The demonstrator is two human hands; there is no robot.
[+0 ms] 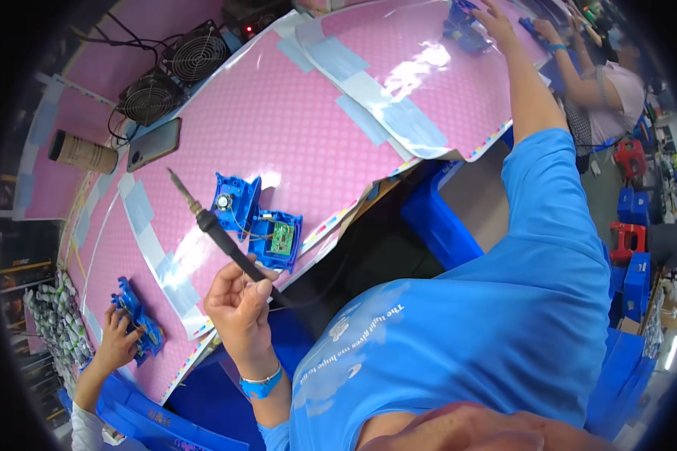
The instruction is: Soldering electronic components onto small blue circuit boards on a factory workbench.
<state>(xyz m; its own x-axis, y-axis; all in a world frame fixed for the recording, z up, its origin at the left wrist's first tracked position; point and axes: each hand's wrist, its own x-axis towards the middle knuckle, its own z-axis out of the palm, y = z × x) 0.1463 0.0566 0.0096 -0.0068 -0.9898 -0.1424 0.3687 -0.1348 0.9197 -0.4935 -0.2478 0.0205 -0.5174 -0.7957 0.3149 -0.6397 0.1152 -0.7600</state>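
In my left hand is a soldering iron, its black handle pinched between thumb and fingers and its metal tip pointing up and left. Beneath and beside the iron lies an opened blue plastic casing in two halves. One half carries a round speaker, the other a green circuit board; thin wires join them. My right arm stretches to the far right of the table. There my right hand has its fingers spread beside blue plastic parts; whether it touches them I cannot tell.
Two black fans, a phone and a brown cylinder stand at the back left. At lower left another person's hand rests on a blue casing. A co-worker sits far right. A blue bin stands below the table edge.
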